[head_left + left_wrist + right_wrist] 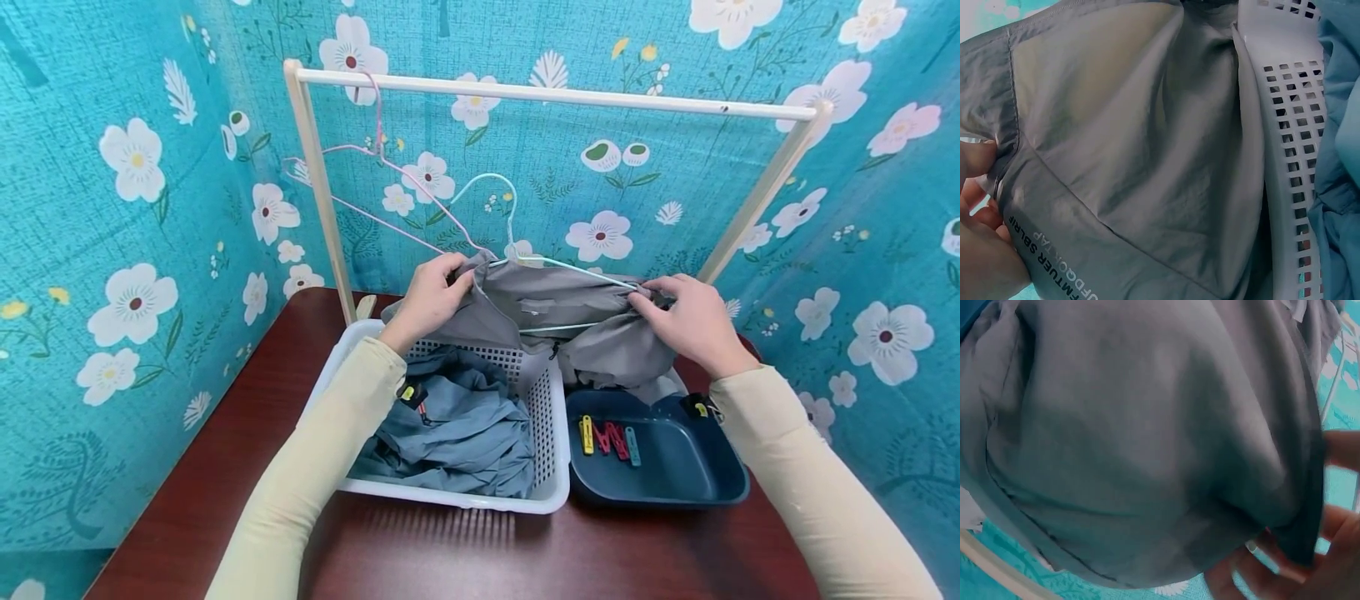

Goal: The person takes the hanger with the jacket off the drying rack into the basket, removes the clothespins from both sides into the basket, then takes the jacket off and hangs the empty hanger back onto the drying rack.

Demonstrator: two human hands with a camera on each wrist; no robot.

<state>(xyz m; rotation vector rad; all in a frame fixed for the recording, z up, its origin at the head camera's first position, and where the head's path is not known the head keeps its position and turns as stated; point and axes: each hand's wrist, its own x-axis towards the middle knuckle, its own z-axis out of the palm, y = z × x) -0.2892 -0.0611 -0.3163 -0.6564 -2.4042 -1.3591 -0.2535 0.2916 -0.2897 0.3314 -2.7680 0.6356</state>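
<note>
A grey jacket (517,292) hangs on a light-blue hanger (570,268) whose hook points up, above the white basket. My left hand (435,296) pinches the jacket at its left shoulder. In the left wrist view, thumb and fingers of the left hand (985,231) grip the cloth near a seam beside printed lettering. At the other shoulder, my right hand (690,321) holds the jacket by the hanger's right end. The right wrist view has the right hand (1297,562) on the cloth's edge, with the sleeve fabric filling most of the frame.
A white basket (558,467) holds a crumpled blue-grey garment (465,425). To its right, a dark blue tub (675,492) contains several clothespins (611,439). Behind stands a wooden rack (570,96) with a pink hanger (378,125) hooked on its bar. Everything stands on a dark red table (420,558).
</note>
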